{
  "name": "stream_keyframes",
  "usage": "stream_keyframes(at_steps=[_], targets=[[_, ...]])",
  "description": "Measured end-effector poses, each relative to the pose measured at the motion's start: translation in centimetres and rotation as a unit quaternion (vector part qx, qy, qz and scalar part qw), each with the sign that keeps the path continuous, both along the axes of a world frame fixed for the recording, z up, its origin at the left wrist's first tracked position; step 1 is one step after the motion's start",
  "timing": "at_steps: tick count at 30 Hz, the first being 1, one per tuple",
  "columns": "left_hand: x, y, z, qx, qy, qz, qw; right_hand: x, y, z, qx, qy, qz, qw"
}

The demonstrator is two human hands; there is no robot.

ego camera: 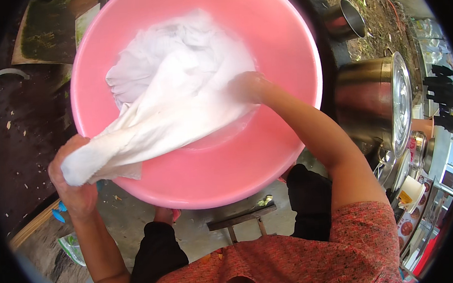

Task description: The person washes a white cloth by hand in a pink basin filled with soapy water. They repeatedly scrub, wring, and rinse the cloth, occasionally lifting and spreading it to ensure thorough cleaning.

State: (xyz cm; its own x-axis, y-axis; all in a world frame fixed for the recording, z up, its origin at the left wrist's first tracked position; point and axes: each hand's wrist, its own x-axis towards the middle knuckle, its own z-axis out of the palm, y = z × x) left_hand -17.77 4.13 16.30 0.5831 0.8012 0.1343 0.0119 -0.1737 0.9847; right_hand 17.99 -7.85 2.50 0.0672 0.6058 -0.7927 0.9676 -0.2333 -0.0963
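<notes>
A wide pink plastic basin [213, 181] stands before me, with a bunched white cloth [180, 93] in it and some water showing along the cloth's near edge. My left hand [78, 199] grips one end of the cloth, which is drawn out over the basin's left rim. On the right part of the cloth rests my right hand [248, 86]; motion blur hides its fingers, so whether they grip the fabric is unclear.
At the right stand a large lidded metal pot [364, 102] and a smaller metal pot [344, 19] lying tilted. A dark tabletop [35, 126] lies to the left. A small wooden stool [243, 217] is near my legs. Plastic packaging [73, 249] lies at lower left.
</notes>
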Motion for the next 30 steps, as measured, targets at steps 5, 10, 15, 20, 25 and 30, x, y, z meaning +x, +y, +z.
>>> stream_keyframes(at_steps=[5, 10, 15, 20, 25, 30], targets=[[1.0, 1.4, 2.4, -0.097, -0.112, -0.129, 0.981, -3.6, 0.1, -1.6, 0.445, 0.091, 0.046, 0.890], [-0.5, 3.6, 4.9, 0.012, -0.123, 0.043, 0.991, -2.5, 3.5, 1.0, 0.261, 0.097, 0.017, 0.960], [1.9, 9.0, 6.4, 0.000, -0.040, 0.324, 0.945, 6.0, 5.0, 8.8, 0.436, 0.052, -0.197, 0.877], [4.5, 10.0, 8.3, 0.066, -0.085, 0.372, 0.922, 9.3, 4.1, 15.9, 0.574, 0.302, -0.324, 0.689], [-0.4, 8.6, 5.3, -0.032, -0.042, 0.230, 0.972, 9.3, -1.0, 16.2, 0.620, 0.082, 0.021, 0.780], [-0.3, 2.7, 2.0, -0.019, 0.251, -0.174, 0.952, 8.7, -9.2, 8.5, 0.372, 0.061, -0.039, 0.926]])
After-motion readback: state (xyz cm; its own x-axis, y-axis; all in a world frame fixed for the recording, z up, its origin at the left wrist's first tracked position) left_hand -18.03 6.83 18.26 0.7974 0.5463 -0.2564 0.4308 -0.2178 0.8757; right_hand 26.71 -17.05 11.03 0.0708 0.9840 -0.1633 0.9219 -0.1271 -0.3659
